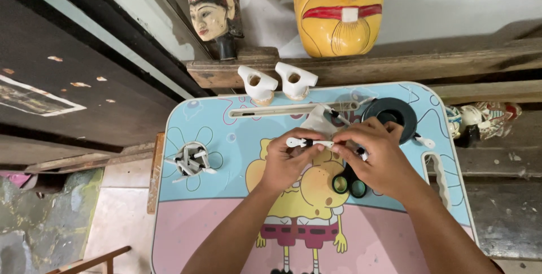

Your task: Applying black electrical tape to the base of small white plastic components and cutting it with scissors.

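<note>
Both hands over middle of cartoon lap desk [214,240]. L hand [288,164] & R hand [377,158] each pinch an end of small white stick-shaped part [307,142], held level just above desk. Green-handled scissors [348,183] under R hand, black tape roll [389,115] behind it, cup of white parts [192,160] well to the left

Yellow mask [337,11]; blue-and-pink cartoon table [186,223]; white piece [302,142]; black roll [390,113].

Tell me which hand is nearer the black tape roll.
Right. The right hand sits just below the black tape roll, almost touching it; the left hand is farther off, to the roll's lower left.
</note>
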